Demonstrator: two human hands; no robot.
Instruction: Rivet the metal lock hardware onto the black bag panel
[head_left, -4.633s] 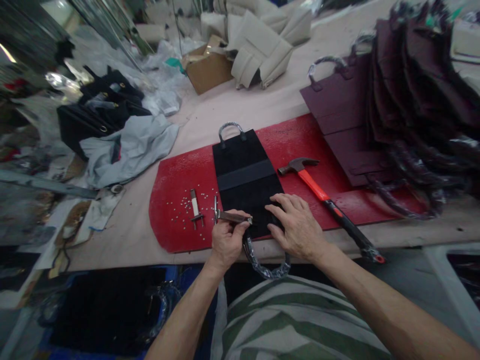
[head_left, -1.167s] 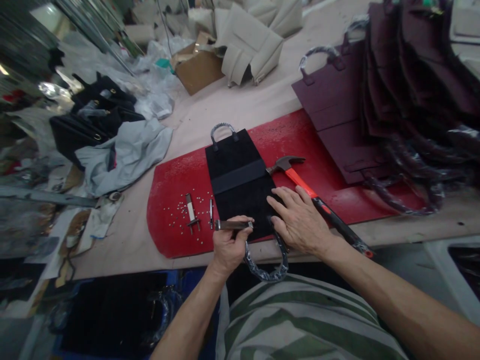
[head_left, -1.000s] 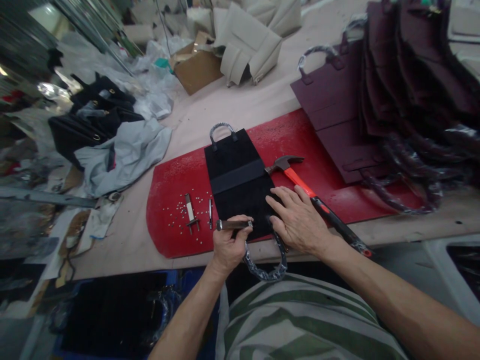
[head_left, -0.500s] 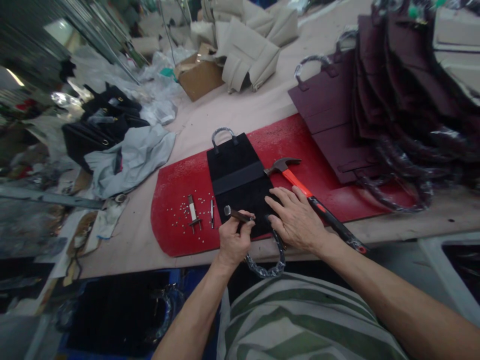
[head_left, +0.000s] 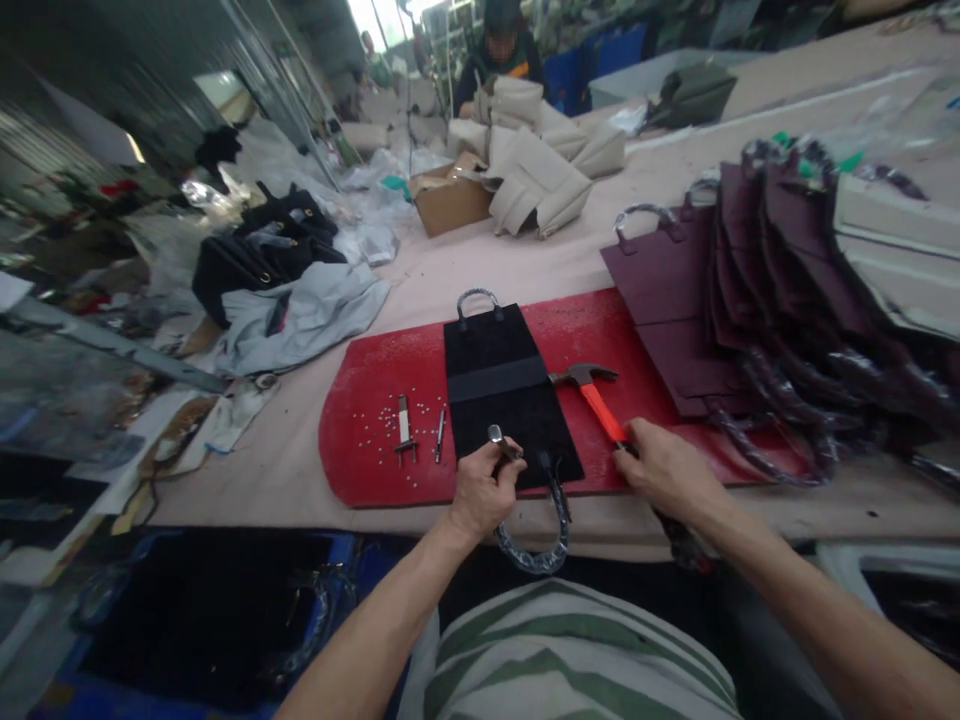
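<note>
A black bag panel (head_left: 499,385) with two plastic-wrapped handles lies across the red board (head_left: 375,375). Near its close edge, my left hand (head_left: 484,490) is closed around a short metal punch (head_left: 504,441), tilted over the panel. My right hand (head_left: 664,470) grips the black handle of a claw hammer (head_left: 600,400) with an orange shaft. The hammer's head lies beside the panel's right edge. Left of the panel are a pronged tool with a pale grip (head_left: 404,425), a thin metal rod (head_left: 440,436) and several tiny scattered pieces.
Maroon bag panels (head_left: 667,300) with wrapped handles are stacked at the right. Beige pieces (head_left: 540,180) and a cardboard box (head_left: 454,203) stand at the back. Black bags (head_left: 262,245) and grey cloth (head_left: 307,310) lie left. Another person (head_left: 501,55) sits beyond.
My right hand has left the black panel and closed on the hammer's handle. My left hand still holds the punch over the panel. The camera view has tilted upward.
</note>
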